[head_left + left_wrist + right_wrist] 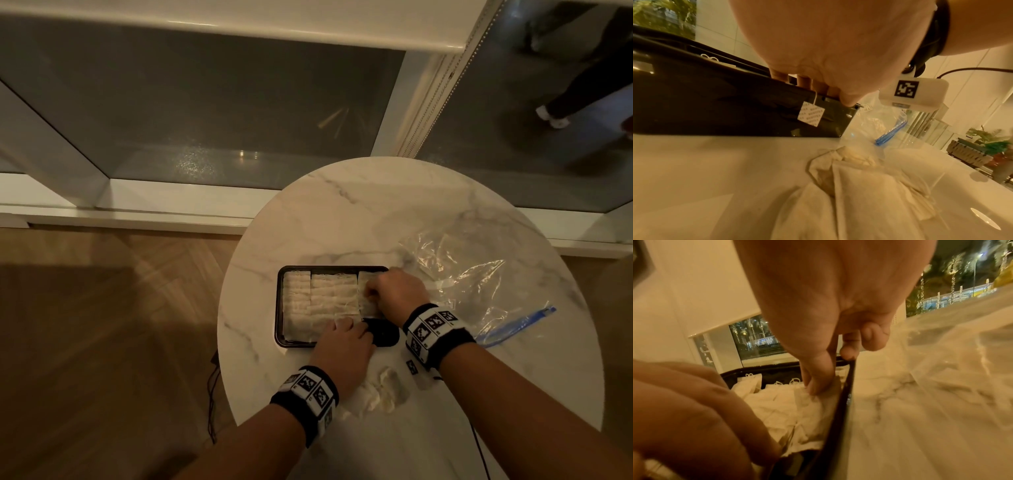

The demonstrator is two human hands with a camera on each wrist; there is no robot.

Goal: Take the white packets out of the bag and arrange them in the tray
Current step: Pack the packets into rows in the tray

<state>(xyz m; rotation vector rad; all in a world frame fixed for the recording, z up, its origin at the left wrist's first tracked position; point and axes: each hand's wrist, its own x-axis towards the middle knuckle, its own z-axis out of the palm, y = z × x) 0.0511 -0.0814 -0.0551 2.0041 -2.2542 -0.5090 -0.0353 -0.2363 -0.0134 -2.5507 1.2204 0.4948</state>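
Observation:
A black tray on the round marble table holds rows of white packets. My right hand is over the tray's right column, and its thumb and fingers pinch a white packet lying there. At the tray's near edge, my left hand reaches over the rim with its fingers resting on the packets. A paper tag hangs on its string over the tray's outer wall. Several loose packets lie on the table between my wrists. The clear bag lies flat to the right.
The bag's blue zip strip points toward the table's right edge. A dark round object sits by the tray's near right corner. A window ledge and wooden floor lie beyond the table. A cable hangs off the table's left side.

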